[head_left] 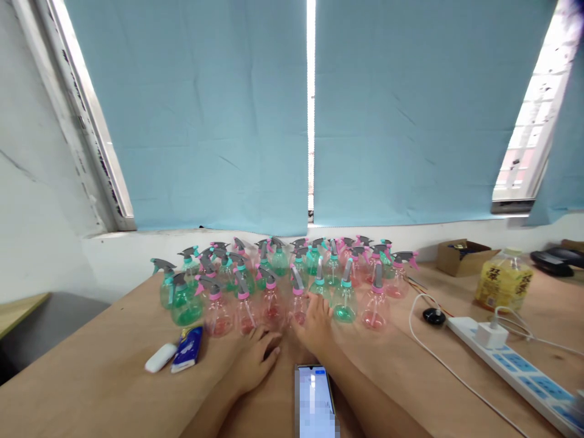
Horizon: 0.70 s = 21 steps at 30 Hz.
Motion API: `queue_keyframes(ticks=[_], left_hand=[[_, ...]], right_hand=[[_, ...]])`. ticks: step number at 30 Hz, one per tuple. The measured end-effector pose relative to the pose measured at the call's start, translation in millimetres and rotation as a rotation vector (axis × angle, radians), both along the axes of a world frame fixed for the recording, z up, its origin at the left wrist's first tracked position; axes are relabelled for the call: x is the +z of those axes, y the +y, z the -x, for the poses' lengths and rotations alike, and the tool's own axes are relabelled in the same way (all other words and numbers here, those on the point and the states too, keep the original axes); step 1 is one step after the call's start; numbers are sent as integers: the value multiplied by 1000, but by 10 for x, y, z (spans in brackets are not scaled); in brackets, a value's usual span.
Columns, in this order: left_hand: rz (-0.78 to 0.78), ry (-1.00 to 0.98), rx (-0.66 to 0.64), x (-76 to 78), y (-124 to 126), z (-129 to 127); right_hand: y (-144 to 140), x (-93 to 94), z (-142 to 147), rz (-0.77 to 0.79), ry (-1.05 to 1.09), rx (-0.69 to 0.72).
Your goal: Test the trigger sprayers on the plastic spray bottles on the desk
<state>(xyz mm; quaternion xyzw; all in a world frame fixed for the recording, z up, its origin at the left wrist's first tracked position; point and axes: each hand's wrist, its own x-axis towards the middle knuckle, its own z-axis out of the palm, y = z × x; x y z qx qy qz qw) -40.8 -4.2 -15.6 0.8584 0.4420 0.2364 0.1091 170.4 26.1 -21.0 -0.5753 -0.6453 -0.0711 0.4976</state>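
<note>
Flat glossy phone (314, 401) lies between open, empty hands, left (255, 359), right (314, 325), near clear plastic spray bottles (274, 304).

I see spray bottles (283, 283) in clear pink and clear green, with grey triggers and pink or teal collars. The surface (104, 371) is tan wood. The blinds (196, 115) are pale blue, the power strip (515, 365) white with blue switches.

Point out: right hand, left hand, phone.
right hand (314, 322), head view, back of the hand by the bottles
left hand (255, 359), head view, back of the hand on the table
phone (314, 401), head view, middle of screen
</note>
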Motion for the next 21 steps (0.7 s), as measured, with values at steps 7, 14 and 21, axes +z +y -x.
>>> queue_keyframes(ticks=[7, 14, 21], left_hand=[[-11, -10, -8, -1, -5, -10], [-13, 4, 1, -5, -2, -3], [2, -4, -1, 0, -1, -7]], right_hand=[[64, 15, -7, 55, -34, -41], [75, 65, -124, -43, 94, -34], [235, 21, -342, -135, 139, 39]])
